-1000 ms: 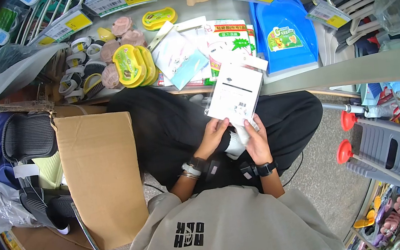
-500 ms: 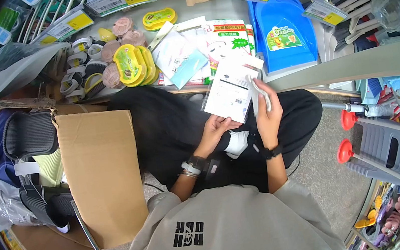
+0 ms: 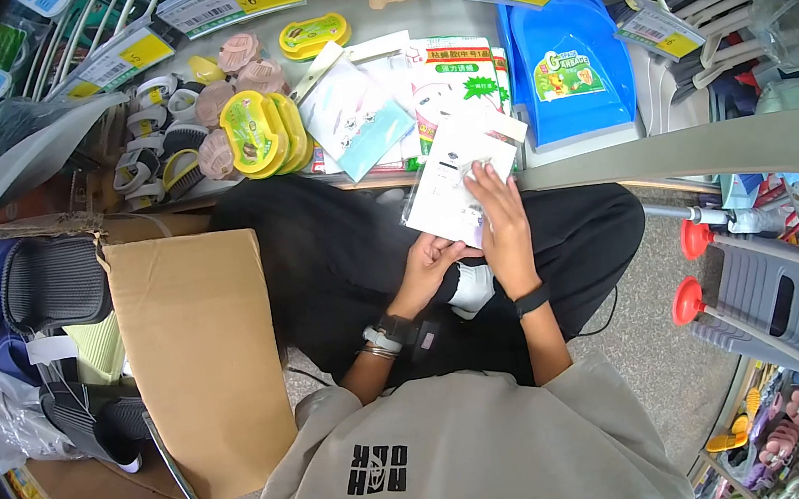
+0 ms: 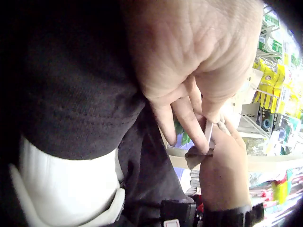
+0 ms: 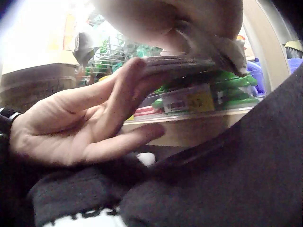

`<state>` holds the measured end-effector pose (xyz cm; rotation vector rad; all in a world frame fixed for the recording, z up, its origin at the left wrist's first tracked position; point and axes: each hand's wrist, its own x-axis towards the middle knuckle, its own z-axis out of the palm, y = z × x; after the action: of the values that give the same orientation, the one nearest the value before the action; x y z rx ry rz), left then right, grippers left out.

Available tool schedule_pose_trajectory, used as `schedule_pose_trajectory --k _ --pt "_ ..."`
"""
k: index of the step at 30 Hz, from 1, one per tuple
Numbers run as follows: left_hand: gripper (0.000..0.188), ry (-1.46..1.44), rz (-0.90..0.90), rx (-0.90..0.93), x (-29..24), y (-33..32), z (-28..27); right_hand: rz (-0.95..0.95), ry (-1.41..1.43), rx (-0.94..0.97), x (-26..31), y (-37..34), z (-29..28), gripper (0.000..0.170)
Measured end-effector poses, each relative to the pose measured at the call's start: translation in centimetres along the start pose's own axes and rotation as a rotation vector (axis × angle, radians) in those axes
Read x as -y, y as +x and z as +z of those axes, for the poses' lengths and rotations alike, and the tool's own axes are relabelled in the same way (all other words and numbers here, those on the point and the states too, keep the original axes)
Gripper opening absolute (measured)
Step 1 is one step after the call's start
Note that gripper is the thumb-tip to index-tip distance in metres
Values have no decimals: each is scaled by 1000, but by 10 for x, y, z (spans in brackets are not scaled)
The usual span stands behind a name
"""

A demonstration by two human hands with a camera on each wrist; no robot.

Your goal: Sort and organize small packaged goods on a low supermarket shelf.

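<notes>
A: Hands first, pls?
B: L hand (image 3: 426, 271) pinches the packet's near edge, thumb on top. R hand (image 3: 505, 225) lies on its face, fingers nearly straight, w/ a greyish-white cloth (image 5: 234, 54) beneath; can't tell if it's pinched too.
A: And the white packet (image 3: 450, 208)?
B: Flat-ish, tilted, over the lap, just in front of the shelf (image 3: 380, 25). White shoe (image 3: 473, 285) at 6 o'clock from it, close.
A: On the shelf?
B: Red-and-green printed pack (image 3: 453, 81) at 12, clear packet w/ blue card (image 3: 369, 132) approx 10, blue dustpan (image 3: 565, 51) approx 2. Stacked yellow oval tubs (image 3: 253, 132) further out, also nr 10.
A: Beyond that?
B: Open cardboard box (image 3: 198, 367) at 8, well apart. Red-cupped plungers (image 3: 687, 300) at 4, in front of a grey plastic stool (image 3: 754, 299).
</notes>
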<state>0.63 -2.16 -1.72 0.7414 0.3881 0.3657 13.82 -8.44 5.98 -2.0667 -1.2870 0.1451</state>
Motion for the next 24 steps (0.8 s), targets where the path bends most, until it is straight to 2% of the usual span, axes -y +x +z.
schedule_pose_trajectory --k 7,9,10,13,16,20,22,24 --pt "39 42 57 -8 1 1 0 33 88 82 16 -40 2 47" --pt "39 153 77 9 5 0 -8 41 129 127 22 -42 -4 45" --pt "39 210 87 17 8 0 -12 44 151 150 24 -42 -7 44" --pt "40 141 78 47 6 0 -10 7 167 144 20 -35 -13 40" --pt "39 -27 58 48 -4 1 5 -23 128 83 13 -16 -18 39" --pt "41 56 86 8 1 1 1 -76 123 32 16 2 -18 38" --pt "39 91 107 -34 3 2 1 -116 115 110 21 1 -17 36" --pt "38 394 -129 -84 -9 -1 -3 -170 78 186 22 -10 -7 36"
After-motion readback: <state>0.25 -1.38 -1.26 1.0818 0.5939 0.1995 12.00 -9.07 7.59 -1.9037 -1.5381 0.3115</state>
